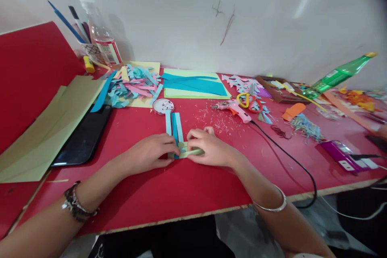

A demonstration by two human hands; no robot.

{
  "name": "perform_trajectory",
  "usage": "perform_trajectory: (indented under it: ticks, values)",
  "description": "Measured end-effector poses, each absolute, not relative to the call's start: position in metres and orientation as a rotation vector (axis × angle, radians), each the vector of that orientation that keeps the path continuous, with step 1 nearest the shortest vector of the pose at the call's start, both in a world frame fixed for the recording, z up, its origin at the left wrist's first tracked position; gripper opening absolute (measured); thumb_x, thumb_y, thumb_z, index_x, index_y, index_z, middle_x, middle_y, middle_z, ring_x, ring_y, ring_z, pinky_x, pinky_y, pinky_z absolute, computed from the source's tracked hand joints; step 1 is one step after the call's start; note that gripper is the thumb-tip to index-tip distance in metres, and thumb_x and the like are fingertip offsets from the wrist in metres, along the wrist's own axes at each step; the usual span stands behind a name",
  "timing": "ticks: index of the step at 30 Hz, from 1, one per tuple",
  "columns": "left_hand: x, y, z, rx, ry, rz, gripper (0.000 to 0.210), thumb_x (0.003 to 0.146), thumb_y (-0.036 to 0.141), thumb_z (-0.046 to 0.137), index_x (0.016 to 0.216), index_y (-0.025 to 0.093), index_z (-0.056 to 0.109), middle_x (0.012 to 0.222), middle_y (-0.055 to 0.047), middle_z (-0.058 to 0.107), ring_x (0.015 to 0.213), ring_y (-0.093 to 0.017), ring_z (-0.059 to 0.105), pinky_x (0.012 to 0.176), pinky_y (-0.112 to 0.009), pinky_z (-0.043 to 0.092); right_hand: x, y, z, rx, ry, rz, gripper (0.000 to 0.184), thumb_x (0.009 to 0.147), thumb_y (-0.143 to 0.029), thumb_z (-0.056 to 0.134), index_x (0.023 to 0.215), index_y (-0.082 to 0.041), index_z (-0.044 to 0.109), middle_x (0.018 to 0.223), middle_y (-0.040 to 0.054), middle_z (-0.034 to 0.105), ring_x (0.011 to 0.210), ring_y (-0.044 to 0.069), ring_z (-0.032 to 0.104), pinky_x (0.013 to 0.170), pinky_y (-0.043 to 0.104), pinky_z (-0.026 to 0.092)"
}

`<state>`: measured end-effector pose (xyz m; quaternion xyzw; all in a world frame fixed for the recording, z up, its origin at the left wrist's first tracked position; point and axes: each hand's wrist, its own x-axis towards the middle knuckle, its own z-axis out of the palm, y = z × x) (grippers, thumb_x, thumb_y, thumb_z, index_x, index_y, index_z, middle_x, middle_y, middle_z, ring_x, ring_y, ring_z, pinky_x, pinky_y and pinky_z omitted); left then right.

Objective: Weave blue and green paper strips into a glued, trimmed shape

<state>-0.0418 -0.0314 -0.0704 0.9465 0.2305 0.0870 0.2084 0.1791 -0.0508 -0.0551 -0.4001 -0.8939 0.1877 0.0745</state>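
Paper strips [174, 127], flat, narrow, light and darker blue, lie on the smooth red table [145, 197], running to 12 o'clock from a pale green paper strip [184, 155] set crosswise between the hands. Left hand [151, 151]: fingers bent, tips down on the strips' near ends; can't tell if they pinch. Right hand [210, 147]: fingers curled, gripping the green strip's bent right end. From the strips: round speckled lid [163, 106] at 11 o'clock, pink plastic glue gun [236, 109] at 2
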Motion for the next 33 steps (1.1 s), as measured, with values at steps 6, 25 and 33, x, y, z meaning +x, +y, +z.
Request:
perform_trajectory:
  ticks: [6, 25, 33]
  values:
    - [-0.0429, -0.0304, -0.0711, 2.604, 0.674, 0.323, 0.017, 0.079, 0.023, 0.052, 0.094, 0.021, 0.060, 0.100, -0.006, 0.053, 0.089, -0.018, 0.051, 0.078, -0.028, 0.041, 0.1786, -0.0496, -0.0550, -1.167, -2.704, 0.498, 0.023, 0.072, -0.034, 0.060, 0.088, -0.020, 0.052, 0.100, 0.0040, 0.050, 0.097, 0.019, 0.045, 0.086, 0.035, 0.024]
    - [-0.0431, -0.0286, -0.0720, 2.533, 0.645, 0.363, 0.017, 0.079, 0.024, 0.052, 0.094, 0.021, 0.060, 0.098, -0.006, 0.054, 0.092, -0.017, 0.050, 0.081, -0.027, 0.041, 0.1768, -0.0417, -0.0600, -1.006, -2.711, 0.575, 0.021, 0.079, -0.034, 0.056, 0.094, -0.018, 0.057, 0.104, 0.0069, 0.053, 0.098, 0.018, 0.046, 0.084, 0.031, 0.037]
    - [-0.0431, -0.0295, -0.0737, 2.497, 0.629, 0.385, 0.015, 0.079, 0.022, 0.053, 0.093, 0.021, 0.060, 0.099, -0.006, 0.052, 0.092, -0.017, 0.050, 0.080, -0.025, 0.042, 0.1754, -0.0417, -0.0623, -0.992, -2.689, 0.591, 0.021, 0.079, -0.034, 0.056, 0.094, -0.019, 0.057, 0.103, 0.0070, 0.052, 0.097, 0.018, 0.047, 0.085, 0.031, 0.037]
